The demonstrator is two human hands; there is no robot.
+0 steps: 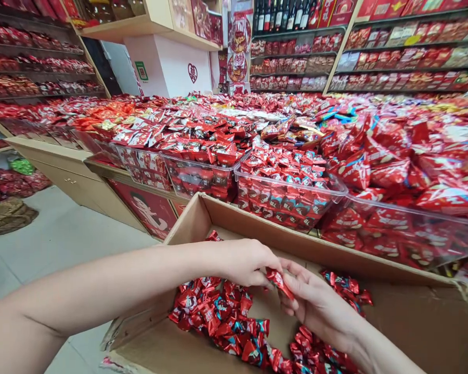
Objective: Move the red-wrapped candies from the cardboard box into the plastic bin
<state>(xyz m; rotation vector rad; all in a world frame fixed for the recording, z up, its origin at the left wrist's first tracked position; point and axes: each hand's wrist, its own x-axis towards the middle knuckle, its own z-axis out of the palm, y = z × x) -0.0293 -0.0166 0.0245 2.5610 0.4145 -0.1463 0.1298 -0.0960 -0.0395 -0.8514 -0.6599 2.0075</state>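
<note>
A red foil-wrapped candy (280, 283) is pinched between the thumb and fingers of my right hand (310, 293). My left hand (249, 264) reaches across from the left, its curled fingers closed at the candy's upper end. Both hands meet above the open cardboard box (405, 322). Inside the box, loose red wrapped candies (218, 311) with blue and white print lie in a heap below my left hand. More of the same candies (315, 353) lie under and beside my right hand, partly hidden by it. My left fingertips are partly covered.
Just beyond the box stands a clear plastic bin (288, 189) stacked with small red candies. Another clear bin (405, 213) with larger red packets is to its right. A wooden counter (54, 161) runs along the left. Stocked shelves (296, 57) line the back wall.
</note>
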